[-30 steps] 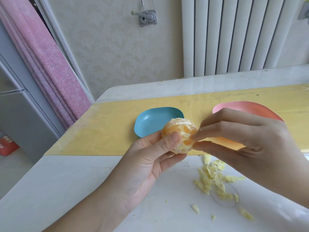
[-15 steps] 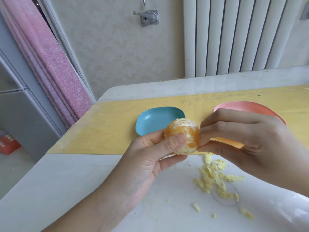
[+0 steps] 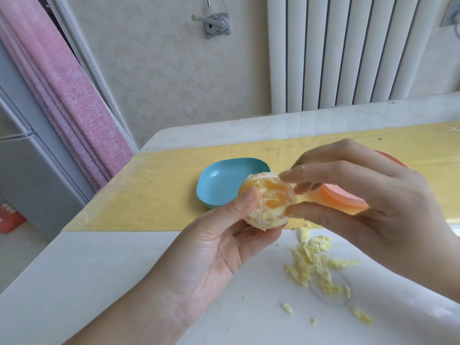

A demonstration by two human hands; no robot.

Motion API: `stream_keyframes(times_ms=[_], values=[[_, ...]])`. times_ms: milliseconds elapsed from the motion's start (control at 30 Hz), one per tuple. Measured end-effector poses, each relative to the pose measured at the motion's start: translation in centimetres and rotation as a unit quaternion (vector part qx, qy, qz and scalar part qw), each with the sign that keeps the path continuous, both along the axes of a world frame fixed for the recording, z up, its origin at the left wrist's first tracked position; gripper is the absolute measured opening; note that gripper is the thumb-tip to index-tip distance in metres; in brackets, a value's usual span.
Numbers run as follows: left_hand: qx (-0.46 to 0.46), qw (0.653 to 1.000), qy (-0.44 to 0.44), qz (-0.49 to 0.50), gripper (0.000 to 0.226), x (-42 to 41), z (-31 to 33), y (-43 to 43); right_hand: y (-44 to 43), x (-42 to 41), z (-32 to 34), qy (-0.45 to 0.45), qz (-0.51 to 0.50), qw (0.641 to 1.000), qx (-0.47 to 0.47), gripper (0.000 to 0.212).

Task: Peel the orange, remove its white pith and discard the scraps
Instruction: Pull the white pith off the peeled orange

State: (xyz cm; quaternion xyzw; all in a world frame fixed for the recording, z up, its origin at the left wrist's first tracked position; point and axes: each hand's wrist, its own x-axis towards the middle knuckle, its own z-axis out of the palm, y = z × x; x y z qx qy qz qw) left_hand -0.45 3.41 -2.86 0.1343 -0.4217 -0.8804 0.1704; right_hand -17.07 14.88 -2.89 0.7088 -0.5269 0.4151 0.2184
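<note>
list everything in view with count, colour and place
orange: 1, orange with pale pith, in left hand
pith scraps: one pile plus loose bits, pale yellow, table at right
blue dish: 1, light blue, on mat behind orange
pink dish: 1, pink, on mat, partly behind right hand
mat: 1, yellow, across table
table: 1, white, foreground
curtain: 1, pink, left
radiator: 1, white, back wall
hands: 2, left hand grips orange, right hand fingertips touch it
</note>
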Motion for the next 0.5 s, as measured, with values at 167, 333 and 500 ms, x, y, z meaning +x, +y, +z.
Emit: stream_keyframes(times_ms=[167,333,500], values=[[-0.009,1.000,-0.014,0.016,0.047,-0.14,-0.32,-0.10,0.09,-0.19,-0.21,0.052,-0.020,0.998,-0.004,0.016],[-0.134,0.988,-0.068,0.042,0.026,-0.22,-0.16,-0.32,-0.02,-0.60,-0.20,0.091,-0.011,0.996,0.020,0.010],[-0.189,0.978,-0.070,0.045,0.042,-0.11,-0.25,-0.57,-0.25,-0.61,-0.36,0.091,-0.002,0.994,0.057,0.014]])
